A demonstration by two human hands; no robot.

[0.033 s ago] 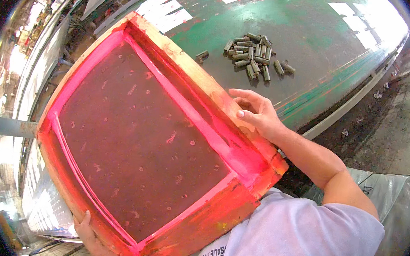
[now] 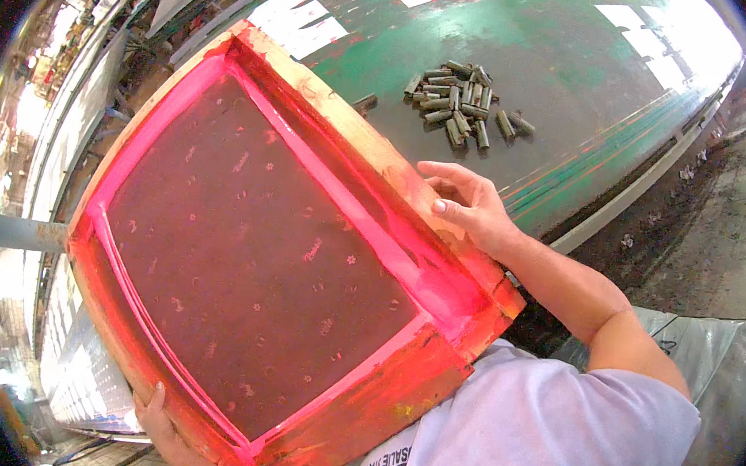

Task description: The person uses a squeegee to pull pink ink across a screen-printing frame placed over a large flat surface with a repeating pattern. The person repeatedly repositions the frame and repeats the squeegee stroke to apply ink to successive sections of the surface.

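A large wooden screen printing frame fills the middle, tilted, its sides smeared red and orange. Bright pink ink lines the inner border of its dark mesh, which carries small scattered motifs. At the lower left, my left hand grips the outer side with the thumb showing; its other fingers are hidden beneath. My right hand is curled on the upper right side, thumb on the bare-wood edge and fingers bent over it.
Past the frame lies a long green table with a pile of short grey cylinders. Another cylinder lies close to the frame's edge. A paved floor strip runs along the right. Cluttered shelving stands far left.
The frame and both hands keep their places and grip. The pile on the table appears very slightly farther left in the picture.
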